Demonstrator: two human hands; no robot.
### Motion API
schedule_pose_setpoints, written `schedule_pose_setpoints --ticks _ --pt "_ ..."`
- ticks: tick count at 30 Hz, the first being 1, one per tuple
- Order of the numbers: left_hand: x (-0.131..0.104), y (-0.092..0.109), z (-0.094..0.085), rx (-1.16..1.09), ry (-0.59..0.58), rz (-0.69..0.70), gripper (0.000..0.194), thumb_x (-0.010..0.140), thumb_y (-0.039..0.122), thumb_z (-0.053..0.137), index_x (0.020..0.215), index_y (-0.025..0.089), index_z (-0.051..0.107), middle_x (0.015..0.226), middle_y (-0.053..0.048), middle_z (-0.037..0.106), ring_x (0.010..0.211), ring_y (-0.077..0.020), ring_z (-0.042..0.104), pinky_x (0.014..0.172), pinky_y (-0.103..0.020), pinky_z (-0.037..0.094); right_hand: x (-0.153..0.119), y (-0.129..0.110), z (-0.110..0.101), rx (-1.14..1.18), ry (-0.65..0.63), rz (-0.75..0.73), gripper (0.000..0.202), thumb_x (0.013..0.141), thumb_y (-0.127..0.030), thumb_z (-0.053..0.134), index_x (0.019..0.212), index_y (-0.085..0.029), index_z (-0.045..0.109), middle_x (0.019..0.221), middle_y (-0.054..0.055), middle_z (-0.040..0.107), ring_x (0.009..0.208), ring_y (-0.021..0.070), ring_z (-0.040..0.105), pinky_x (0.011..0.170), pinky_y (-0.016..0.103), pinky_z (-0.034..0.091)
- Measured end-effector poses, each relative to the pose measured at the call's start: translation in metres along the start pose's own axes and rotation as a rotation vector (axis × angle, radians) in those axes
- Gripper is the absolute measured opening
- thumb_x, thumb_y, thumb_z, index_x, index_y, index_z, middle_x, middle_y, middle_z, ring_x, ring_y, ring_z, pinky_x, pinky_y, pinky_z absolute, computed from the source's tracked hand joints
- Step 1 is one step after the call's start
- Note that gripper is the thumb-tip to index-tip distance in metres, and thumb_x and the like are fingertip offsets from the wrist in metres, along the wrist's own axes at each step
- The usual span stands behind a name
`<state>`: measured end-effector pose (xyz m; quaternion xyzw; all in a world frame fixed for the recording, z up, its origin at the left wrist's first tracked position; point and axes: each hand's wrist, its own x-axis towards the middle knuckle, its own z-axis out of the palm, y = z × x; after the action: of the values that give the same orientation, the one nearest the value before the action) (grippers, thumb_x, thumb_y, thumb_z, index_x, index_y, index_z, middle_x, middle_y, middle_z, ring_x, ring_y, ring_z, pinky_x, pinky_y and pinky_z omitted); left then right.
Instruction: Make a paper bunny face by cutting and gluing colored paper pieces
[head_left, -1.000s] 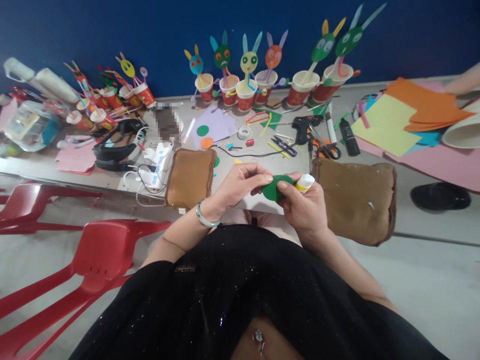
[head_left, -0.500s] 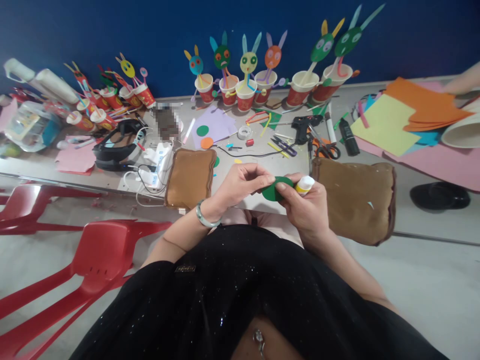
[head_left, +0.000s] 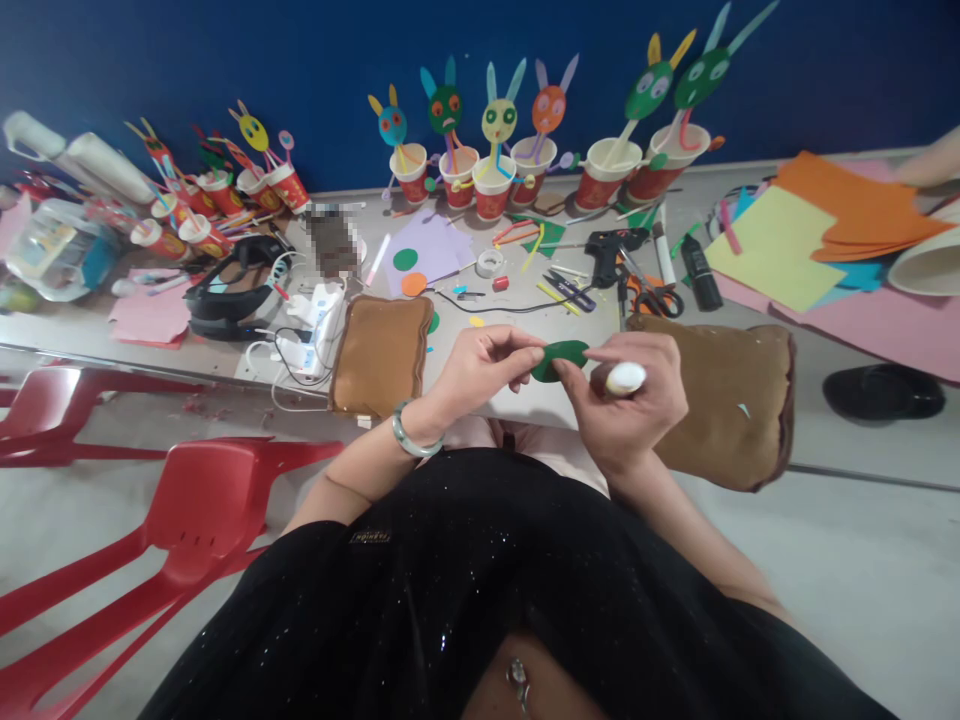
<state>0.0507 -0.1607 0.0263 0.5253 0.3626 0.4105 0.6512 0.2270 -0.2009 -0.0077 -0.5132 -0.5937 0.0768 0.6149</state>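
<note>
Between my hands is a green paper disc (head_left: pixel 559 360), held above the table's front edge. My left hand (head_left: pixel 487 365) pinches its left side between thumb and fingers. The thumb of my right hand (head_left: pixel 637 410) presses on the disc's right part. Curled in that same hand is a glue stick (head_left: pixel 626 378), its white end facing up toward me; most of its body is hidden by the fingers. Behind the hands lie a green circle (head_left: pixel 406 260) and an orange circle (head_left: pixel 414 285) of paper, beside purple sheets (head_left: pixel 439 245).
Brown cushions (head_left: pixel 381 355) (head_left: pixel 712 400) lie at the edge on both sides. Behind are a black glue gun (head_left: pixel 606 255), scissors (head_left: pixel 652 297), tape (head_left: pixel 490 264) and paper cups (head_left: pixel 491 190) with puppets. A red chair (head_left: pixel 199 500) stands left. Another person's arm (head_left: pixel 930 165) shows at far right.
My right hand has turned and shifted slightly right, so the glue stick's white end faces me more. The green disc is tilted and looks narrower. My left hand keeps its pinch.
</note>
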Motion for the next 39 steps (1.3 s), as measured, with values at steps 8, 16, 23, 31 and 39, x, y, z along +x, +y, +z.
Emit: schedule_pose_setpoints --ticks 8,16,23,31,39 --pt "-0.003 -0.012 0.003 0.186 0.038 0.187 0.029 0.093 0.045 0.08 0.093 0.015 0.079 0.077 -0.001 0.074 0.056 -0.0062 0.061 0.052 -0.021 0.051 -0.003 0.0 0.005 -0.106 -0.026 -0.204 0.012 0.096 -0.038 0.082 0.1 -0.027 0.081 0.096 0.007 0.079 0.082 0.0242 0.077 0.078 0.043 0.066" --pt "-0.006 -0.013 0.001 0.605 0.1 0.631 0.01 0.101 0.021 0.07 0.096 0.017 0.078 0.078 -0.001 0.072 0.069 -0.0083 0.065 0.062 -0.02 0.052 0.004 -0.001 0.003 -0.009 -0.081 -0.201 0.01 0.093 -0.029 0.086 0.102 -0.027 0.082 0.095 0.007 0.082 0.082 0.0238 0.08 0.075 0.04 0.067" --pt "-0.008 -0.011 -0.001 0.877 0.095 0.822 0.013 0.106 0.018 0.061 0.101 0.018 0.073 0.089 -0.002 0.075 0.081 -0.0102 0.07 0.073 -0.022 0.055 0.003 -0.001 0.001 0.033 -0.151 -0.172 0.008 0.094 -0.021 0.082 0.097 -0.028 0.082 0.094 0.006 0.084 0.082 0.0247 0.082 0.074 0.039 0.069" --pt "-0.011 -0.01 0.0 0.855 0.111 0.767 0.014 0.104 0.018 0.063 0.098 0.018 0.075 0.085 -0.001 0.073 0.077 -0.0098 0.067 0.07 -0.021 0.053 0.006 -0.003 -0.001 -0.001 -0.192 -0.187 0.01 0.094 -0.018 0.076 0.093 -0.028 0.079 0.087 0.005 0.082 0.077 0.0235 0.08 0.071 0.037 0.066" --pt "-0.009 -0.01 0.001 0.412 0.091 0.389 0.014 0.098 0.031 0.071 0.093 0.018 0.073 0.08 0.0 0.075 0.064 -0.0072 0.064 0.057 -0.02 0.05 0.012 0.001 -0.001 0.11 -0.022 -0.018 0.008 0.089 -0.03 0.08 0.092 -0.025 0.076 0.084 0.004 0.078 0.075 0.0205 0.074 0.066 0.034 0.06"
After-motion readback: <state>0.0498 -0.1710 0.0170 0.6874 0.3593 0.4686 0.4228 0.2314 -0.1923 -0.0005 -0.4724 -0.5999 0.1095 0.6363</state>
